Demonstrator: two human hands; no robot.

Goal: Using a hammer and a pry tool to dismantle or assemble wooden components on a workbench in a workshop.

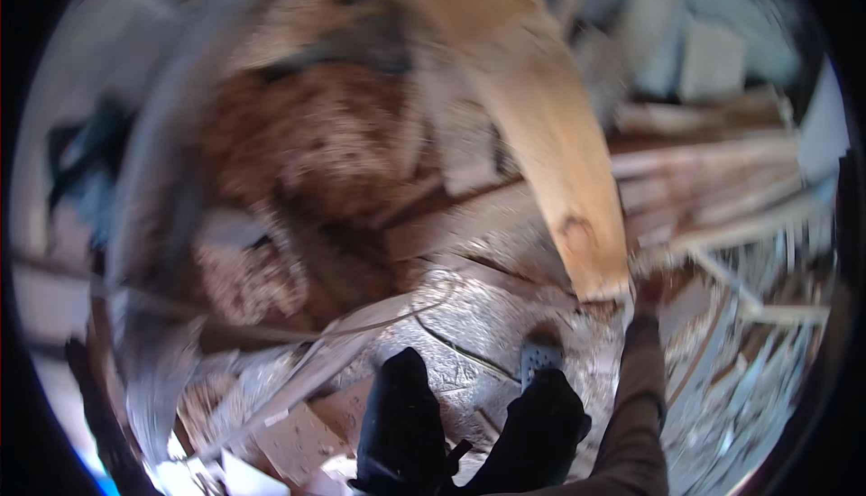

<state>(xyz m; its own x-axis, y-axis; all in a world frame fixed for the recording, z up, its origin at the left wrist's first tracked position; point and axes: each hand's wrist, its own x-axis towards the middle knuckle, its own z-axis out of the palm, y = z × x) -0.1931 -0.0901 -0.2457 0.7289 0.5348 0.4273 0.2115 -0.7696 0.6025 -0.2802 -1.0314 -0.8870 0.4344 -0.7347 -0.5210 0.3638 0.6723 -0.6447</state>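
Note:
My right hand (651, 287) reaches up from the lower edge to the near end of a long pale wooden plank (568, 198), its fingers apparently around that end but smeared by motion. The plank runs away from me toward the top middle and has a dark knot near its hand end. I cannot make out my left hand. Below the plank, my dark-trousered legs (397, 415) and a grey perforated shoe (541, 356) show over pale, littered ground.
A brown heap of shavings (316, 135) lies left of the plank. Grey translucent sheeting (149, 252) runs down the left. More boards (713, 180) and pale slat scraps (758, 370) are piled at right, with stacked pale pieces (708, 59) behind. The whole view is blurred.

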